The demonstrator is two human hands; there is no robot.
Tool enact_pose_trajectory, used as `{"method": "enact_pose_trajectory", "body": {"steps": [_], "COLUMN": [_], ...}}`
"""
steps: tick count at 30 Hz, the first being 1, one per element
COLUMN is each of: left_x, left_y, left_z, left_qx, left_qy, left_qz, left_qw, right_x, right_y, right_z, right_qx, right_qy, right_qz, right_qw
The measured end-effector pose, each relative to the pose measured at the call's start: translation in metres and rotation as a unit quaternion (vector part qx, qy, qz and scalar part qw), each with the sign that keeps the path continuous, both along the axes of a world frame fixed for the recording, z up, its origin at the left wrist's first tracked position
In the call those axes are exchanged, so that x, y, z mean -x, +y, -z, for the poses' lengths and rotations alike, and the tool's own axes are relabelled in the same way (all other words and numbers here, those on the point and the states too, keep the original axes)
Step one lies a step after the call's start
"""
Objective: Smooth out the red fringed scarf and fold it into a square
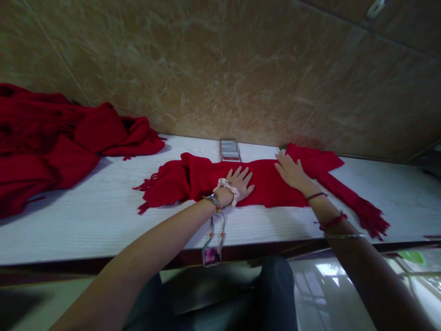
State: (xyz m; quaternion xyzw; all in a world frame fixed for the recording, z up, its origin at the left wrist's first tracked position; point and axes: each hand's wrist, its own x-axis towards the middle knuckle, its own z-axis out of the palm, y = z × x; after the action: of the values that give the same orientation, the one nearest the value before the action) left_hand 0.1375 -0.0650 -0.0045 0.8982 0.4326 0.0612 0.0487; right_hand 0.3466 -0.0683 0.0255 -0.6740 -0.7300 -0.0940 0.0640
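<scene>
A red scarf point(267, 184) with fringed ends lies stretched across a white wooden table point(103, 216). My left hand point(240, 182) lies flat on its middle, fingers spread, open; a scrunchie and bead bracelets sit on that wrist. My right hand point(290, 170) rests flat on the scarf a little to the right, fingers stretched out, open, with thin bracelets on the wrist. The scarf's right end bends down toward the table's front edge, its fringe point(374, 220) near that edge. The left end is bunched, with fringe point(146, 193) on the tabletop.
A heap of more red cloth point(51, 142) covers the table's left end. A small blurred box point(230, 150) stands at the back against the brown marble wall point(223, 69). Below the table's front edge are my dark-trousered legs point(275, 294) and a glossy floor.
</scene>
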Motion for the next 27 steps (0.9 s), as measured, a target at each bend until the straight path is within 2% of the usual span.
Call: {"method": "enact_pose_trajectory", "body": {"steps": [2,5,9,13,15,17,21,23,27], "left_x": [0.000,0.001,0.001,0.002,0.002,0.003,0.006,0.009,0.012], "left_y": [0.001,0.002,0.000,-0.002,-0.004,-0.006,-0.007,-0.008,-0.011], "left_z": [0.003,0.004,0.002,0.001,0.000,-0.001,-0.003,-0.004,-0.004], "left_qx": [-0.008,-0.013,-0.004,-0.009,-0.028,-0.027,0.026,0.032,0.040], "left_qy": [-0.007,-0.015,-0.015,-0.020,-0.033,-0.039,-0.014,-0.007,-0.002], "left_qz": [0.004,0.006,0.004,0.008,-0.009,-0.047,-0.084,-0.079,-0.074], "left_qw": [1.000,1.000,1.000,1.000,0.999,0.998,0.996,0.996,0.996], "right_x": [0.015,0.017,-0.020,-0.043,-0.034,-0.014,0.027,0.030,0.013], "right_y": [-0.006,-0.015,-0.019,-0.018,-0.017,-0.014,-0.003,0.002,0.007], "right_z": [0.005,0.019,0.030,0.025,0.019,0.015,0.015,0.019,0.026], "right_qx": [0.021,0.047,0.017,0.000,-0.026,-0.046,0.009,0.025,0.007], "right_qy": [0.019,0.026,0.011,0.010,0.003,-0.002,0.022,0.037,0.043], "right_qz": [-0.078,-0.111,-0.055,0.028,0.041,0.012,-0.059,-0.047,0.008], "right_qw": [0.997,0.992,0.998,1.000,0.999,0.999,0.998,0.998,0.999]}}
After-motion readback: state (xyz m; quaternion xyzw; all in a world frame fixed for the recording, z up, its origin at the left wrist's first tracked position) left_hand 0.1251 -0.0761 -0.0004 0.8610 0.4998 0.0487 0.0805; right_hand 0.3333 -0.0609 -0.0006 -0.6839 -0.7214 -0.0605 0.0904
